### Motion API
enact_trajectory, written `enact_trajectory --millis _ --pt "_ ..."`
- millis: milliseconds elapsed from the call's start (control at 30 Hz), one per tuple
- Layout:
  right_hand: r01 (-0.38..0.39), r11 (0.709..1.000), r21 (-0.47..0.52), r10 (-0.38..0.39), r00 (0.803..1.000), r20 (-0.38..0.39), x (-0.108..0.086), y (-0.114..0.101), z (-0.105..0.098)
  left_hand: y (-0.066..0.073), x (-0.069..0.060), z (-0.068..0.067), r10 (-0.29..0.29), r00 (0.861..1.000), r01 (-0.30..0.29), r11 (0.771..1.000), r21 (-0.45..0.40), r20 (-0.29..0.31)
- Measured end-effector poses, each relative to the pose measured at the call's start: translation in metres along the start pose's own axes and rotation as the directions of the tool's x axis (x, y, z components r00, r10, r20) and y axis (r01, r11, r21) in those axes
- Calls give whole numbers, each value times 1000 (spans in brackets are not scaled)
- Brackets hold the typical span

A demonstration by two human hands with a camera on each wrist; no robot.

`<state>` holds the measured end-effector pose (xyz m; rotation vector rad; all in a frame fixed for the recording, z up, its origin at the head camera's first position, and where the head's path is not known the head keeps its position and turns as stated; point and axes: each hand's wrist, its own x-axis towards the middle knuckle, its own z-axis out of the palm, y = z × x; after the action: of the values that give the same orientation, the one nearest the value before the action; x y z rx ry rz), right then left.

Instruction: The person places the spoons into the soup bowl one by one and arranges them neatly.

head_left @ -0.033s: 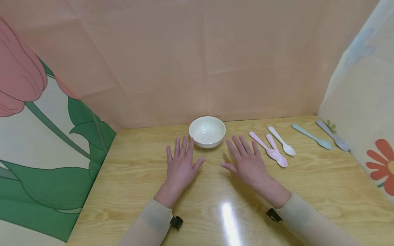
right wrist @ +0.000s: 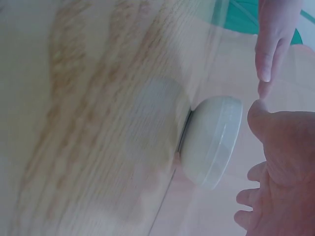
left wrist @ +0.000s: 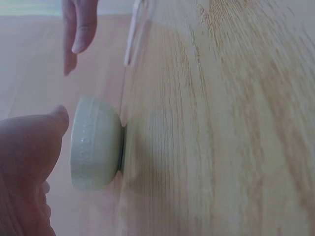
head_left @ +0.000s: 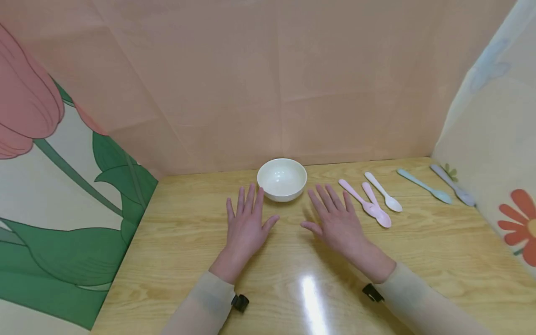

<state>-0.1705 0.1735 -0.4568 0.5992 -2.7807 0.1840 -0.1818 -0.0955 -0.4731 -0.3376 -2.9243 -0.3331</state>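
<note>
A white bowl [head_left: 282, 180] stands upright at the back middle of the table; the left wrist view shows the bowl [left wrist: 96, 143] from its side, as does the right wrist view [right wrist: 211, 142]. My left hand [head_left: 246, 228], palm down with fingers spread, is just in front of the bowl's left side. On the other side, my right hand [head_left: 339, 225] is likewise spread, its fingertips near the bowl's right front. Neither hand holds anything. Right of my right hand, two crossed pink spoons [head_left: 382, 217] lie beside a white spoon [head_left: 392, 204].
Farther right lie a light blue spoon [head_left: 441, 195] and a grey-purple spoon [head_left: 464, 197], the latter against the right wall cloth. A pink cloth [head_left: 217, 93] rises behind the wooden table [head_left: 180, 242]. A flower-patterned cloth [head_left: 63, 251] borders the left.
</note>
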Motion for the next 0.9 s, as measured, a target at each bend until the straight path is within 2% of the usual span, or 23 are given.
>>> enact_trajectory --millis 400,633,733,900 --pt "-12 1000 14 12 1000 27 3 4 -1 2 -3 -4 -3 1000 4 999 -36 5" --pt "-9 1000 11 9 1000 1 8 8 -2 3 1 -3 6 1000 -6 999 -52 -5" --pt "-15 1000 6 15 1000 7 10 9 -3 2 3 -2 -6 1000 6 996 -89 -3" --pt "-25 1000 0 25 999 22 15 12 -3 0 8 -2 -27 1000 27 995 -92 1"
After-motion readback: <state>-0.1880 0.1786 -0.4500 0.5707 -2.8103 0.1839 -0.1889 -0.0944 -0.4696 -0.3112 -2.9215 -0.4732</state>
